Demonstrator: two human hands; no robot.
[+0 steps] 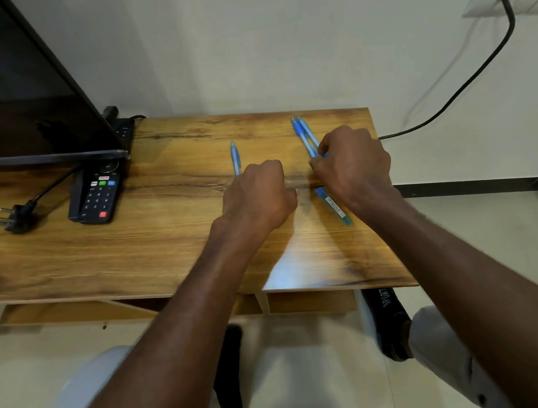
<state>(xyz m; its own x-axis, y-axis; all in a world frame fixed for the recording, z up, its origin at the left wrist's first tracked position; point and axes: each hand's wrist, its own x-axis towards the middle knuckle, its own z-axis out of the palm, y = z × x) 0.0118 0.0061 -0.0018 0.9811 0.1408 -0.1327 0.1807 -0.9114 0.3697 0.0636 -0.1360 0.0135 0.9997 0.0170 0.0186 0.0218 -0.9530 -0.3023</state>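
Three slim light-blue plastic pens on the wood surface (163, 245): right hand (355, 165) pinches a pair of pens (302, 134) near the right edge, left hand (259, 194) curls round the single pen (235, 157), plus one remote (99, 195).

On the table (163, 245), a lone pen (235, 158) lies left of two pens (299, 131) (remote (98, 192) far left).

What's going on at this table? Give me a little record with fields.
Surface: wooden table
Right hand: grips two blue pens side by side
Left hand: curled over the near end of single blue pen; grip hidden
Further left: TV remote, loose plug, dark screen
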